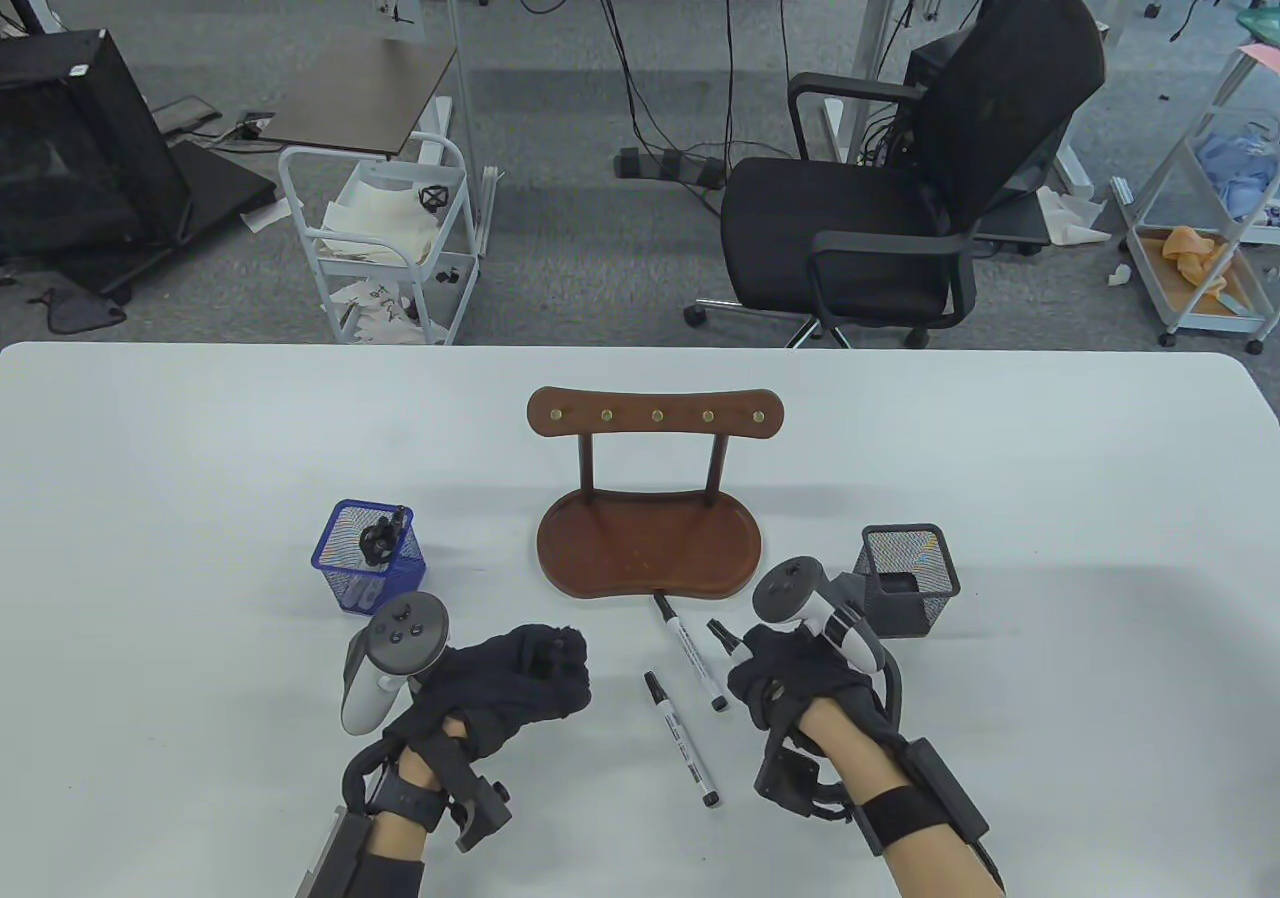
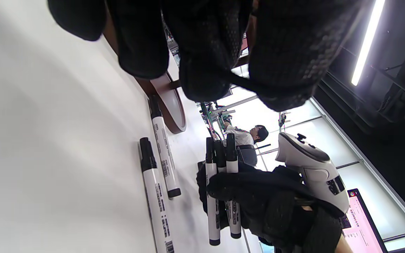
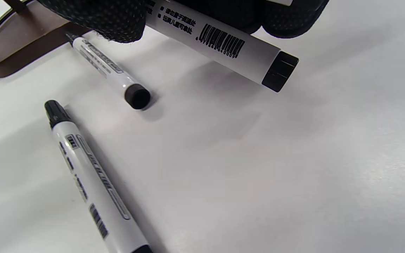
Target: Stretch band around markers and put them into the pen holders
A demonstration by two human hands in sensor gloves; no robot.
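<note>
looking down on the table, the right hand clutched a marker bundle near the wooden stand; the left hand was curled, its contents hidden. its wrist view showed three markers gripped together. the right wrist view showed two loose markers below that stand; the band should go on mid-barrel, i'd say.

From my table view, the right hand covers all but the black caps of its markers. Can't tell whether the left hand holds a band. Blue holder: contents too small to identify.
</note>
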